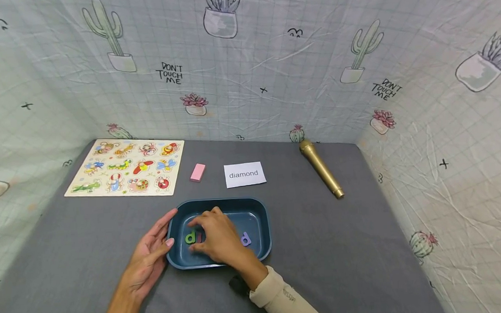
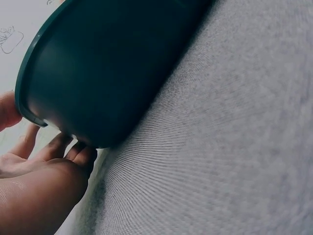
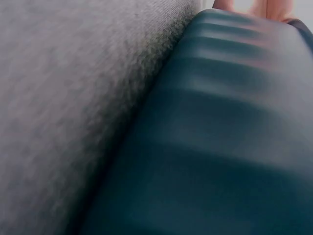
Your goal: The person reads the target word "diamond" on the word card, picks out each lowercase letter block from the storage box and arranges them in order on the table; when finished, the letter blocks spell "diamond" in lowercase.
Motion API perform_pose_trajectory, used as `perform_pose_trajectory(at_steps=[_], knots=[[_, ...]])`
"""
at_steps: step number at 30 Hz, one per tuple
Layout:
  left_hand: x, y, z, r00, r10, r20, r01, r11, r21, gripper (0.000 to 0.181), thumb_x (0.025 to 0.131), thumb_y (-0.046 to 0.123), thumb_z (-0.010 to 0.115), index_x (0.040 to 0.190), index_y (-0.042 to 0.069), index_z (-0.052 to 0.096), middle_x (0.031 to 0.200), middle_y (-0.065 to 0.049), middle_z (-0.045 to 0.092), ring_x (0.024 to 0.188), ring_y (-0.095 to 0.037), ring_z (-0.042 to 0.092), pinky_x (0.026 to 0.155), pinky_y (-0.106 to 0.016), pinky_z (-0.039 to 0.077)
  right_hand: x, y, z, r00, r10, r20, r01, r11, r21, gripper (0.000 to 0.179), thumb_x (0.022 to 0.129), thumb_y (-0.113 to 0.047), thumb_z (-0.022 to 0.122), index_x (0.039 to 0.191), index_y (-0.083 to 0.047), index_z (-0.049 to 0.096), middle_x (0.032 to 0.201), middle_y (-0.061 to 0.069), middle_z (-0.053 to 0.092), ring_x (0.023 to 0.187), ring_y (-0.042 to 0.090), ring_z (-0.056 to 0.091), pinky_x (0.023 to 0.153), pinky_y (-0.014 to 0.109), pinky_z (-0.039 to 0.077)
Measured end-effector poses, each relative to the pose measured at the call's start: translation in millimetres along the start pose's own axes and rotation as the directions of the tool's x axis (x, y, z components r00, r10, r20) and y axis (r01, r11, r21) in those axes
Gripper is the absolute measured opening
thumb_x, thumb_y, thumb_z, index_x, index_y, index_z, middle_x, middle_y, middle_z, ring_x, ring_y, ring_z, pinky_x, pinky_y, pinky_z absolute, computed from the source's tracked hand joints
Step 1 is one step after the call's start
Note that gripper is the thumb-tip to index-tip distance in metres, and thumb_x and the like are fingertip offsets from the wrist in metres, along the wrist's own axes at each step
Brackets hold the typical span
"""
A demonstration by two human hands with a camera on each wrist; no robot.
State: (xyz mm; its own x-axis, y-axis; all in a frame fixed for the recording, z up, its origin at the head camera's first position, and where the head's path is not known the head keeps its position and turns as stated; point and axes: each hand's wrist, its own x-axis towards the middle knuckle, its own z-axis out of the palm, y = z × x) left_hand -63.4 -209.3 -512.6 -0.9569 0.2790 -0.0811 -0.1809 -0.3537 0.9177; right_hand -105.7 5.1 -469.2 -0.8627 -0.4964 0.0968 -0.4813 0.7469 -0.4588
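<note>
A dark blue tray (image 1: pixel 260 217) lies on the grey cloth. My left hand (image 1: pixel 147 261) holds its left end, thumb over the rim and the other fingers along the outer wall; the left wrist view shows those fingers (image 2: pixel 84 155) against the tray. My right hand (image 1: pixel 220 236) is inside the tray, thumb and index finger spread apart with nothing pinched between them. Near those fingertips lie a green letter d (image 1: pixel 190 237) and a narrow reddish letter (image 1: pixel 199 238). A purple letter d (image 1: pixel 246 239) sits to the right. The hand hides part of the tray floor.
Behind the tray lie an insect picture board (image 1: pixel 123 168), a pink eraser-like block (image 1: pixel 198 172) and a white card (image 1: pixel 245 174) reading "diamond". A gold microphone (image 1: pixel 321 169) lies at the back right. Patterned cloth walls (image 1: pixel 246 71) stand behind and at both sides.
</note>
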Motion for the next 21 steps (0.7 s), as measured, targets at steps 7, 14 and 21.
perform_pose_trajectory(at_steps=[7,14,21], knots=[[0.4,0.0,-0.3,1.000,0.009,0.000,-0.009,1.000,0.004,0.068,0.109,-0.004,0.048,0.170,0.013,0.023,0.181,-0.008,0.011,0.153,0.004,0.038,0.118,-0.017,0.041,6.8,-6,8,1.000,-0.005,0.022,0.007,0.997,-0.082,0.049,0.080,-0.043,0.094,0.124,-0.028,0.080,0.120,-0.009,0.077,0.101,0.009,0.055,0.089,0.026,0.050],[-0.8,0.6,-0.1,1.000,0.023,0.007,-0.023,1.000,0.011,0.068,0.109,-0.005,0.047,0.170,0.012,0.023,0.180,-0.009,0.013,0.154,0.002,0.038,0.118,-0.018,0.041,8.7,-6,15,0.999,-0.037,0.026,0.040,0.988,-0.152,0.046,0.081,-0.041,0.094,0.122,-0.026,0.081,0.118,-0.007,0.077,0.101,0.012,0.056,0.088,0.028,0.052],[-0.3,1.6,0.4,1.000,-0.003,-0.004,0.004,1.000,0.027,0.067,0.110,-0.002,0.048,0.170,0.014,0.023,0.181,-0.007,0.010,0.154,0.004,0.037,0.117,-0.015,0.040,9.4,-5,17,0.997,-0.064,0.039,0.070,0.980,-0.188,0.039,0.085,-0.040,0.091,0.120,-0.026,0.082,0.119,-0.006,0.076,0.105,0.012,0.056,0.091,0.031,0.052]])
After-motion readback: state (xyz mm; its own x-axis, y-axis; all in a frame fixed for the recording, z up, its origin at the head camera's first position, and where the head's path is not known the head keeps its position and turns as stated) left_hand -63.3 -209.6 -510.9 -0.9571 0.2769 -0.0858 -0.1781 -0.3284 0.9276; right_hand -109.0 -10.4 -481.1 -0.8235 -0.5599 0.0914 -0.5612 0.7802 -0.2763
